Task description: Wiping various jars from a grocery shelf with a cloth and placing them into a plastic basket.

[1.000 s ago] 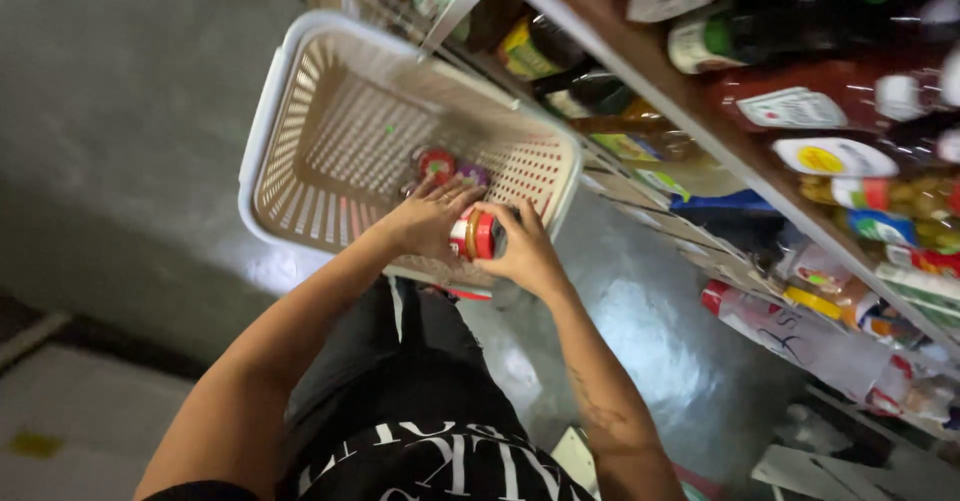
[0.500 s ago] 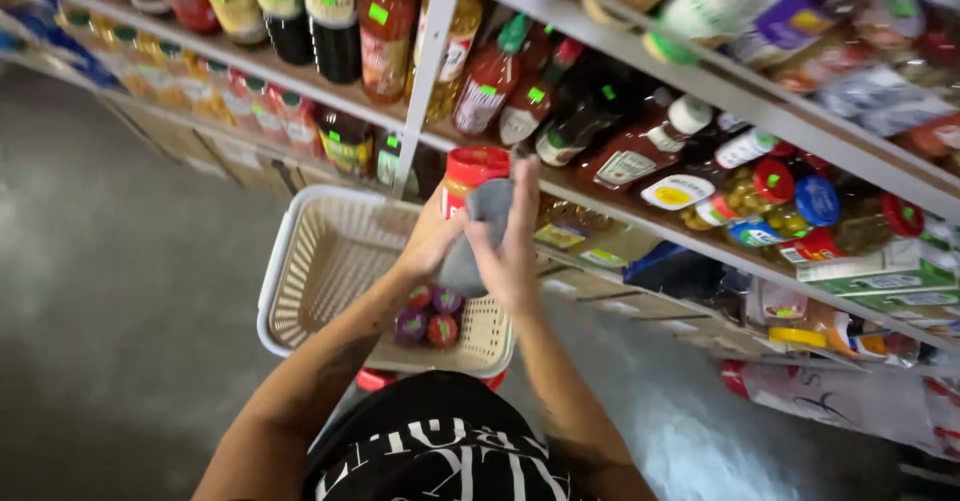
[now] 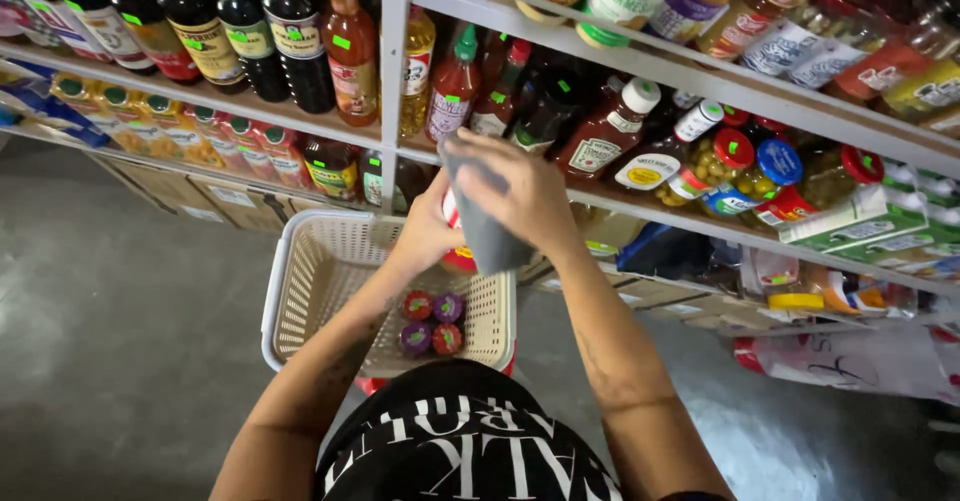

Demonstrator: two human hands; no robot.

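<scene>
My left hand (image 3: 425, 233) grips a small red jar (image 3: 460, 258) from the left side, at chest height in front of the shelves. My right hand (image 3: 527, 193) presses a grey cloth (image 3: 490, 233) over the jar, so most of the jar is hidden. Below my hands a cream plastic basket (image 3: 285, 296) hangs in front of me. Several small jars with red and purple lids (image 3: 431, 323) lie in its near right corner.
Metal shelves (image 3: 690, 76) run across the view, packed with dark sauce bottles (image 3: 290, 36), ketchup bottles (image 3: 600, 136) and glass jars (image 3: 745, 161). Lower shelves hold packets and cartons (image 3: 660, 251). Grey concrete floor (image 3: 110, 311) lies to the left.
Both hands rose with the red jar from above the basket to shelf height. The grey cloth now covers the jar. The view tilted up toward the shelves.
</scene>
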